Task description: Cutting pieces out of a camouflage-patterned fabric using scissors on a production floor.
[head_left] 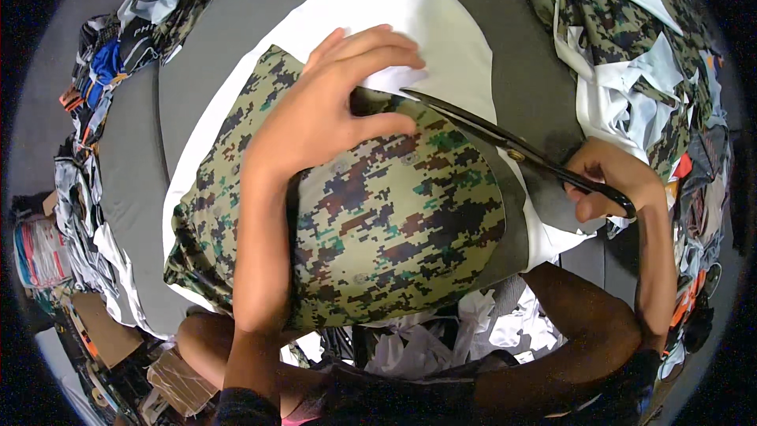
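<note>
A piece of digital-camouflage fabric [394, 229] in green, brown and black lies over a larger white sheet of fabric [418, 12] in front of me. My left hand [315, 114] rests across the camouflage fabric's far edge, thumb apart and fingers stretched over the white. A dark gap shows between thumb and fingers. My right hand [611, 177] grips the handles of long black scissors [514, 155] that slant up to the left. Their tip reaches the camouflage fabric's far edge, near my left fingertips. Whether the lower blade lies under the cloth I cannot tell.
Under the fabric is a grey padded surface [130, 189] with a seam. Camouflage and white offcuts [623, 95] are heaped at the far right. Mixed cloth scraps [110, 63] line the left edge. A cardboard box [106, 331] stands lower left. White scraps [410, 347] lie near my legs.
</note>
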Demonstrator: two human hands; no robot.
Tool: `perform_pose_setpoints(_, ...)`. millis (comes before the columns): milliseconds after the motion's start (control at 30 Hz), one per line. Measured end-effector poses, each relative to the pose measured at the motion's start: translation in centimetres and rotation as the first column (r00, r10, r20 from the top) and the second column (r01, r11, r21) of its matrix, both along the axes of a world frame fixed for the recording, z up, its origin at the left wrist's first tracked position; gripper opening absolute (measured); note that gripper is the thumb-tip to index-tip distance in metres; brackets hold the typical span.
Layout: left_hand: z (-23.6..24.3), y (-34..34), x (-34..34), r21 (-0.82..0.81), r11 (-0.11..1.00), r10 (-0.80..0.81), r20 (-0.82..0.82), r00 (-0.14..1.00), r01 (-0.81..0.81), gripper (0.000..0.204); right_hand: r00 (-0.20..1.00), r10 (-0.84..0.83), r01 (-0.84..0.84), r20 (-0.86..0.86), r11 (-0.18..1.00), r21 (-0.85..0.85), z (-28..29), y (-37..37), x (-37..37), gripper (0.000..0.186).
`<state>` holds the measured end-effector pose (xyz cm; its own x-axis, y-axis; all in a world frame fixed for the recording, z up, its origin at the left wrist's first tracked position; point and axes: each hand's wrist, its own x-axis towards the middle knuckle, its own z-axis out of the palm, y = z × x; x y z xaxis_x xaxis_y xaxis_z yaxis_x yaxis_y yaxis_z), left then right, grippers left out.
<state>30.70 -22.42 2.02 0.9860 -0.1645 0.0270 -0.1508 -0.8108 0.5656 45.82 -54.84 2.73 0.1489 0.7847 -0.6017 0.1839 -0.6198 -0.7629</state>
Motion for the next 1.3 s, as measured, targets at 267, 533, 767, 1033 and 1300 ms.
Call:
perform_pose_setpoints(267,-0.7,1.0,-0.9,0.084,0.995,0.056,-0.005,0.998,-0.055,0.068,0.999,0.039,-0.039,-0.015,0.999,0.000,0.8,2.2,-0.2,0.060)
perform_pose_setpoints(533,-1.1,1.1,-0.9,0.122,0.991,0.055,-0.004,0.998,-0.054,0.075,0.996,0.057,-0.058,0.074,0.998,0.014,0.0,2.1,-0.3,0.060)
perform_pose_setpoints(767,-1.3,1.0,-0.6,0.143,0.989,0.040,-0.015,0.999,-0.037,0.078,0.998,0.010,-0.012,0.059,1.000,0.023,0.4,2.3,-0.6,0.058)
perform_pose_setpoints(1033,-1.2,1.0,-0.7,0.152,0.985,0.076,0.004,0.997,-0.076,0.085,0.990,0.010,-0.009,0.138,1.000,-0.009,0.1,1.8,-0.6,0.057)
perform_pose_setpoints(1300,-1.7,1.3,-0.5,0.196,0.978,0.071,0.028,0.997,-0.075,0.090,0.990,-0.008,0.008,0.139,1.000,0.002,0.1,1.9,-0.7,0.057)
